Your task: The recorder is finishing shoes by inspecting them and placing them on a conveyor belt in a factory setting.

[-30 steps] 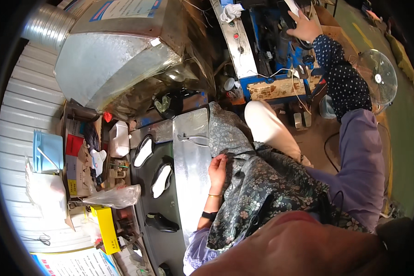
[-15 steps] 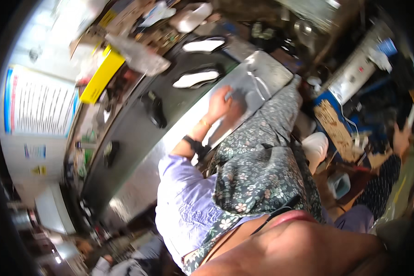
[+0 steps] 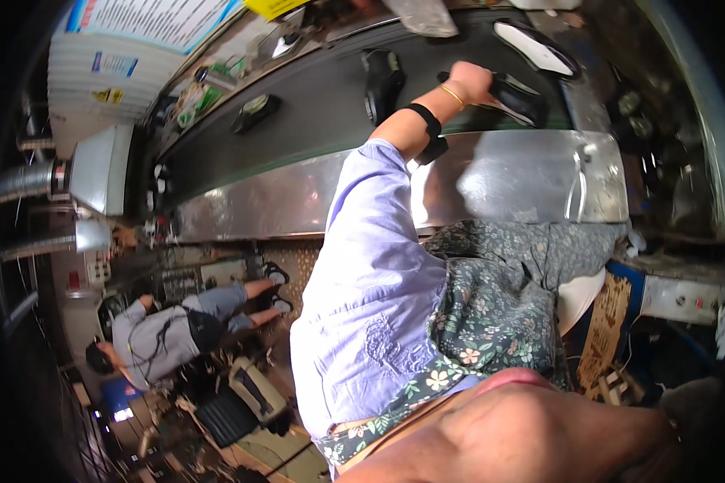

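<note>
My left hand (image 3: 469,80) reaches over the dark conveyor belt, its fingers closed round one end of a black shoe (image 3: 519,100). The shoe's dark upper faces up at an angle, and the hand hides part of it. Just beyond, to the right, another black shoe (image 3: 536,48) lies with its white sole showing. To the left of the hand a third black shoe (image 3: 383,80) rests on the belt. Farther left lies one more dark shoe (image 3: 256,113). My right hand is out of view.
A shiny metal ledge (image 3: 524,173) runs along the near side of the belt (image 3: 314,121). A plastic bag (image 3: 423,16) and a yellow box (image 3: 275,6) lie along the far edge. At lower left another person (image 3: 165,330) is visible, near a chair (image 3: 258,390).
My left hand has moved from above the metal ledge onto the belt and taken hold of a shoe that lay white sole up. My view has turned left; my right hand has left it.
</note>
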Tool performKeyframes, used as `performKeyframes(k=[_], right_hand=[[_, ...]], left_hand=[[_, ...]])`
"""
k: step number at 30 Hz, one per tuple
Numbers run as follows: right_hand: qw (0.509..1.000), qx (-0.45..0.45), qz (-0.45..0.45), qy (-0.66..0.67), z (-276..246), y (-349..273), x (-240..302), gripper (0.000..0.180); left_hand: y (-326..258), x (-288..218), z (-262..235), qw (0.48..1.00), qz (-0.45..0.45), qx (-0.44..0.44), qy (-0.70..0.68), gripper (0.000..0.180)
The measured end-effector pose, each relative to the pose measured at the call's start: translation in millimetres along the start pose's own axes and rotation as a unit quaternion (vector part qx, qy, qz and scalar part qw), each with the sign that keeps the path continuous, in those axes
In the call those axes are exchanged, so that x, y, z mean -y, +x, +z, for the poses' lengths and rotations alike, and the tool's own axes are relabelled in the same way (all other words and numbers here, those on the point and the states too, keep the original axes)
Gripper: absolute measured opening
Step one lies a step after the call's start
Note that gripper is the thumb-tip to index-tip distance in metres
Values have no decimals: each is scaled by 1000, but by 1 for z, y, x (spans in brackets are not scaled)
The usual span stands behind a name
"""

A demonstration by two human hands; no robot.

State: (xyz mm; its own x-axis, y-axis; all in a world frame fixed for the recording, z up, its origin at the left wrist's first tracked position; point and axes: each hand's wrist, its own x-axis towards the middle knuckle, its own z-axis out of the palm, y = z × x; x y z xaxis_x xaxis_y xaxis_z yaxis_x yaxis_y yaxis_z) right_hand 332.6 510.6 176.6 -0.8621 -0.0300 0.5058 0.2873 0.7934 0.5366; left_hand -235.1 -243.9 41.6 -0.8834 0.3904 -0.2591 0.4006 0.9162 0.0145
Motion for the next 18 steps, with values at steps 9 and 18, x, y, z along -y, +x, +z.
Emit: performKeyframes(k=[9, 18], right_hand=[[870, 216, 194, 397, -32, -97, 321, 31], [811, 191, 171, 526, -7, -26, 433, 32]], left_hand=[[-16, 27, 48, 997, 14, -25, -67, 71], [-18, -6, 40, 915, -70, 41, -395, 70]])
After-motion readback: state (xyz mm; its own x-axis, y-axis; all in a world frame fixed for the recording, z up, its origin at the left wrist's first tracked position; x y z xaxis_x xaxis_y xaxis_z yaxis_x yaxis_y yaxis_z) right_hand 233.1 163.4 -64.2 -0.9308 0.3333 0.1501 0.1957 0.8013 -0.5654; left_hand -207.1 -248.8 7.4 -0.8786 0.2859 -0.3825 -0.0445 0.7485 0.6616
